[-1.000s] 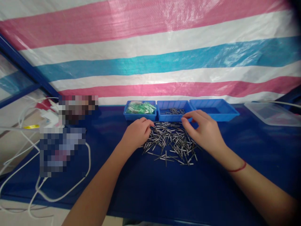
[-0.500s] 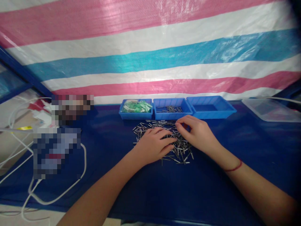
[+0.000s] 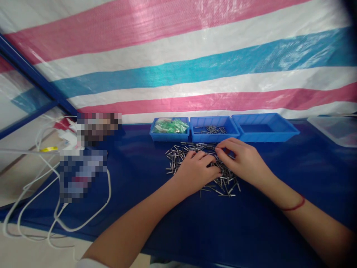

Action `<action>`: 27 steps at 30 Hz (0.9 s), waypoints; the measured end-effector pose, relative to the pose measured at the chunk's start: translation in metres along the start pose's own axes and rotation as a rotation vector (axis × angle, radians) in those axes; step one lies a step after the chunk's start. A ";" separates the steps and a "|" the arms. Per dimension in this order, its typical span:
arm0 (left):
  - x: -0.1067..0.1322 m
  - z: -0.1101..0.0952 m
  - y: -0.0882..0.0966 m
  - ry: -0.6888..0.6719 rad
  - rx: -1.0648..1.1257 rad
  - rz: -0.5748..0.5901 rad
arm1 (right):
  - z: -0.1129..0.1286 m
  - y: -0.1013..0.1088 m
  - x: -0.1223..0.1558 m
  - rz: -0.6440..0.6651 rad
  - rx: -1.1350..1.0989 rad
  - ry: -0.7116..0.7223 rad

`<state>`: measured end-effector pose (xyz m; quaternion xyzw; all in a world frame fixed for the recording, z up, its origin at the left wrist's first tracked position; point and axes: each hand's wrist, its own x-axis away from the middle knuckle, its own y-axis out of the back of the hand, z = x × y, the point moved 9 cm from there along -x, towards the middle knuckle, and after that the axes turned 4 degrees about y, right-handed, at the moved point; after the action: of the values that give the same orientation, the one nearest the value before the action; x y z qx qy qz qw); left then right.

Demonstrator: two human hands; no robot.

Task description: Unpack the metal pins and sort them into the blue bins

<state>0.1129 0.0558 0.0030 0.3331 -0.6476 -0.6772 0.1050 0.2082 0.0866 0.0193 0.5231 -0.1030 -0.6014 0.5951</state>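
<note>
A loose pile of thin metal pins like blind rivets (image 3: 227,180) is spread on the dark blue table. My left hand (image 3: 196,169) lies over the middle of the pile, palm down, its fingers bent and apart, fingertips among the pins. At the pile's upper right edge is my right hand (image 3: 242,160), thumb and forefinger tips pinched together; whatever is between them is too small to make out. Just behind the pile, a blue bin (image 3: 214,139) contains several similar metal pins (image 3: 213,129).
Left of that bin stands a blue bin (image 3: 169,137) with green-and-clear plastic packets (image 3: 171,125); right of it, a wider blue bin (image 3: 267,137). A clear plastic lid (image 3: 334,130) lies far right. White cables (image 3: 108,186) loop at left. A striped sheet (image 3: 178,74) hangs behind.
The whole view has shifted, so things appear farther right. My left hand's forefinger and thumb have bent and drawn closer together over the pile. My right hand keeps its pinch.
</note>
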 end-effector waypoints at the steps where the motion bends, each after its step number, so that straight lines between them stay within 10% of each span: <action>1: -0.001 0.001 0.000 0.008 -0.002 0.000 | 0.001 0.000 0.000 -0.001 0.000 0.003; 27: 0.001 0.000 -0.003 0.069 -0.131 0.113 | 0.006 -0.006 0.002 0.030 0.001 0.028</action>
<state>0.1134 0.0557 0.0000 0.3117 -0.6155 -0.6994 0.1868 0.2005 0.0830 0.0166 0.5302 -0.1025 -0.5850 0.6051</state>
